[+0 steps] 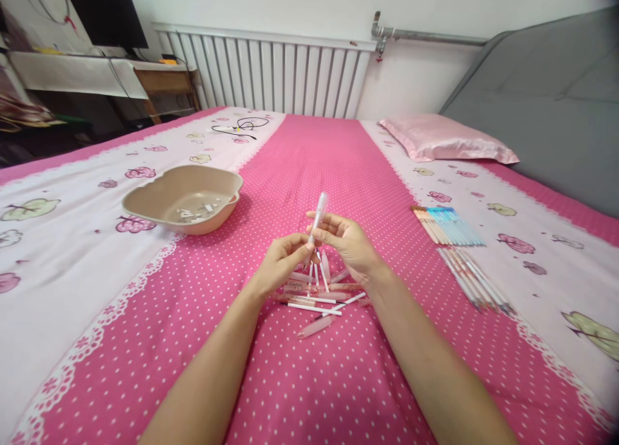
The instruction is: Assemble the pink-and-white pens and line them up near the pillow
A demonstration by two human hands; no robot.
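Note:
My right hand (351, 242) is closed around a translucent pale pink pen barrel (320, 209), which tilts upward with its rounded end on top. At its lower end my left hand (286, 258) pinches with thumb and fingers; the fingers hide that tip. Below both hands lies a loose pile of pen parts: white refills (314, 309), pinkish barrels (316, 327) and patterned barrels (309, 289). Some of these are partly covered by my hands.
A beige basin (145, 203) with small white bits inside stands at the left. To the right lie rows of blue and peach pens (447, 227) and clear-barreled pens (476, 280). A black cable (251, 124) and a pink pillow (449, 138) lie farther back on the bed.

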